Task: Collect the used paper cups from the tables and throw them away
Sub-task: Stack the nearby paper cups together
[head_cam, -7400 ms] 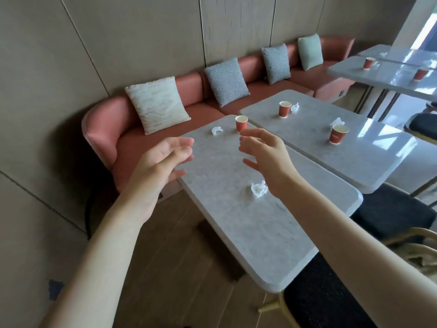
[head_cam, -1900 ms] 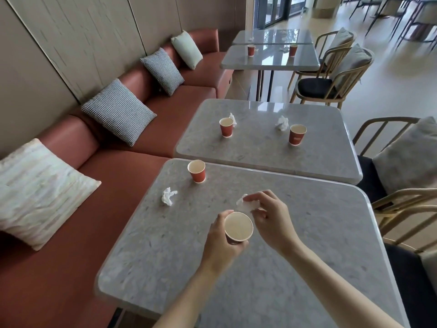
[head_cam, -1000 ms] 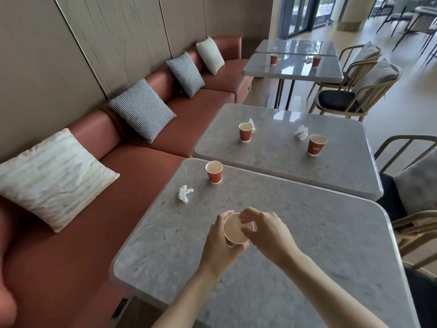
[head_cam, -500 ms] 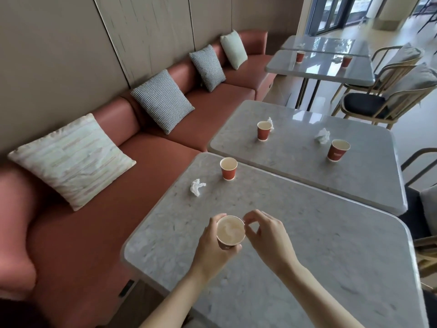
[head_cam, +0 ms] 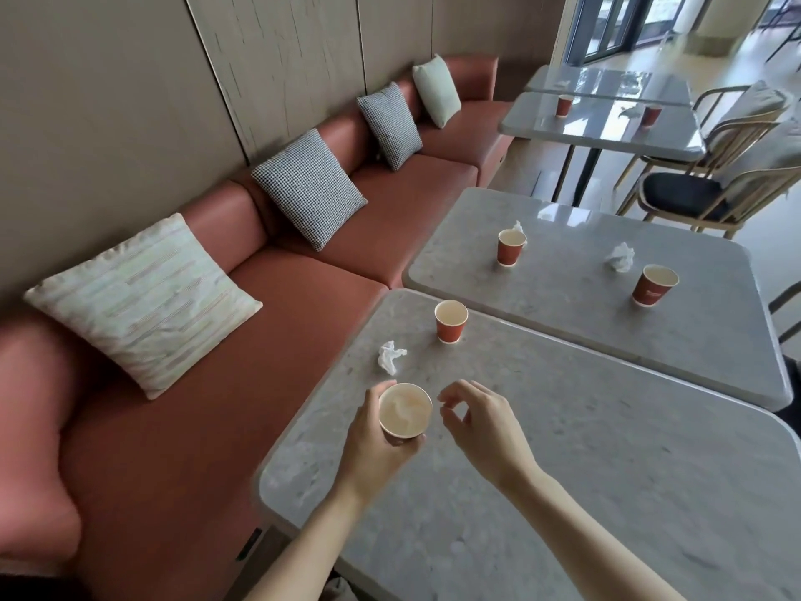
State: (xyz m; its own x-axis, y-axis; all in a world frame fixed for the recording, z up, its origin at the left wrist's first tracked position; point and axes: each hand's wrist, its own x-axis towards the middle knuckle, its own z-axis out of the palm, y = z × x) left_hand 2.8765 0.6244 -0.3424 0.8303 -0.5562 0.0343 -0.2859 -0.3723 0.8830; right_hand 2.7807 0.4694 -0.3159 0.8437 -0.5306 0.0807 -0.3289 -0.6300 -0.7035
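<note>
My left hand (head_cam: 372,448) grips a red paper cup (head_cam: 405,410) from below, above the near grey table (head_cam: 607,492); a crumpled white tissue lies inside the cup. My right hand (head_cam: 481,422) hovers just right of the cup, fingers loosely curled and holding nothing. Another red cup (head_cam: 450,321) stands upright at the near table's far edge, with a crumpled tissue (head_cam: 390,357) beside it. Two more cups (head_cam: 510,247) (head_cam: 653,285) stand on the second table (head_cam: 563,305). Two further cups (head_cam: 563,105) (head_cam: 651,114) sit on the far table.
A terracotta bench sofa (head_cam: 268,323) with several cushions runs along the left wall. Crumpled tissues (head_cam: 620,257) lie on the second table. Wooden chairs (head_cam: 711,184) with dark seats stand at the right, near glass doors.
My right hand dropped the tissue into the cup and has pulled away to the right. My view has swung left toward the sofa. The left hand keeps hold of the cup.
</note>
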